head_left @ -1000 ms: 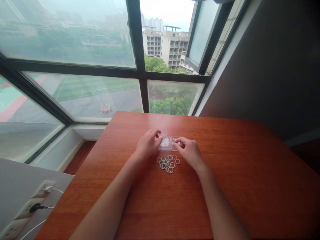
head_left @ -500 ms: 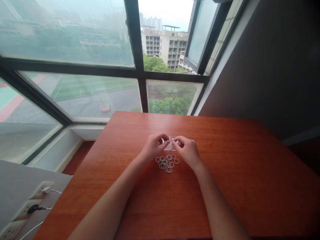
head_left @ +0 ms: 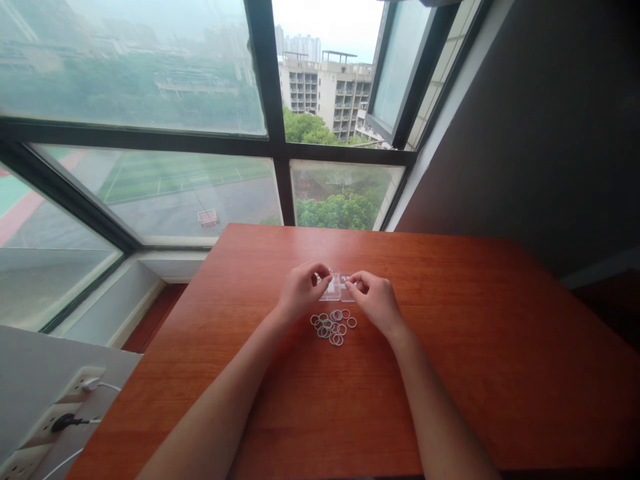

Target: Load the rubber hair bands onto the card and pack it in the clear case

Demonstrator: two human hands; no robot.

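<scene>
A clear plastic box (head_left: 331, 291) lies on the table between my hands, its two halves side by side. My left hand (head_left: 303, 288) is at its left side, thumb and index finger pinched together over the left half. From the right, my right hand (head_left: 374, 295) reaches to the other half with thumb and fingertips closed. Whatever is in either pinch is too small to make out. Just nearer to me lies a loose cluster of several thin, pale rings (head_left: 341, 329), some overlapping; neither hand touches them.
The reddish-brown wooden table (head_left: 320, 407) stands against a dark-framed window (head_left: 280, 173), with one pane swung outward at the upper right. Wall sockets with a black plug (head_left: 64, 421) and white cables are at the lower left. A dark wall (head_left: 530, 133) rises on the right.
My left hand has moved slightly left, widening the gap between my hands and showing more of the clear box. The right hand and the rings stay nearly in place.
</scene>
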